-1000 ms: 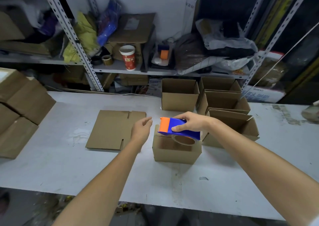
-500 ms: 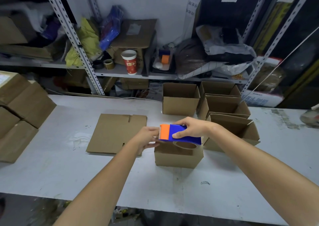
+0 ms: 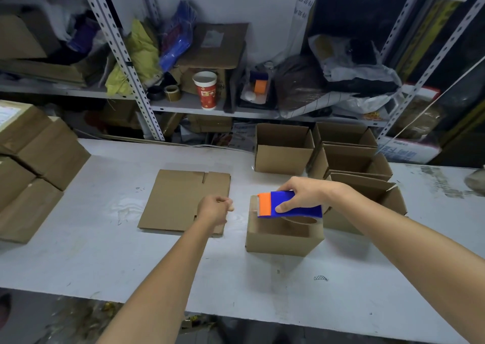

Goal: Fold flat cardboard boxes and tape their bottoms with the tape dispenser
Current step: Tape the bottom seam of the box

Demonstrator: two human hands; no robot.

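Right hand (image 3: 301,194) grips the blue-and-orange plastic tape dispenser (image 3: 294,208) from above, over the open top of the small brown cardboard box (image 3: 283,241), orange end above the box's left rim. Left hand (image 3: 214,209) has its fingers curled, near the dispenser, over the right edge of the flat brown cardboard blank (image 3: 178,199); can't tell if it pinches anything. White tabletop (image 3: 105,259) shows between box and near edge. Open brown boxes (image 3: 283,157) crowd behind and to the right.

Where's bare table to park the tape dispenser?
Free: the near strip of table in front of the flat cardboard and open box; the gap between that cardboard and the left box stack. Crowded: right rear, among the folded boxes.
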